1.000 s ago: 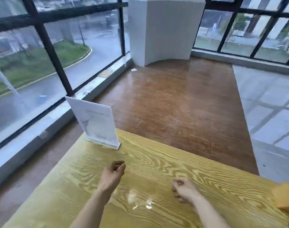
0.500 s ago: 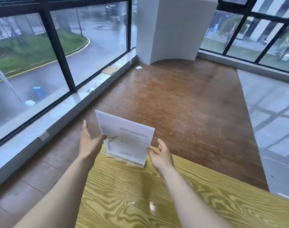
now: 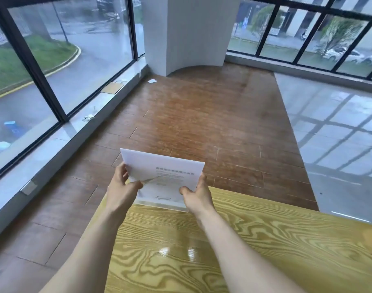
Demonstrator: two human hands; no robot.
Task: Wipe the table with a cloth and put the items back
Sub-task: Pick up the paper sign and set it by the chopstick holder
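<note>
Acrylic sign stand (image 3: 164, 178): pinched at both side edges by left hand (image 3: 122, 185) and right hand (image 3: 196, 192) at table (image 3: 233, 250) far edge; no cloth visible, replacing apparently underway.

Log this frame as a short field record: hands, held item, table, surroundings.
left hand: gripping the sign's left edge
right hand: gripping the sign's right edge
held item: white sign stand, printed text too blurred to read
sign position: at the table's far edge, base near the surface; contact unclear
table: yellow wood grain, glossy
surroundings: wood floor, windows
</note>
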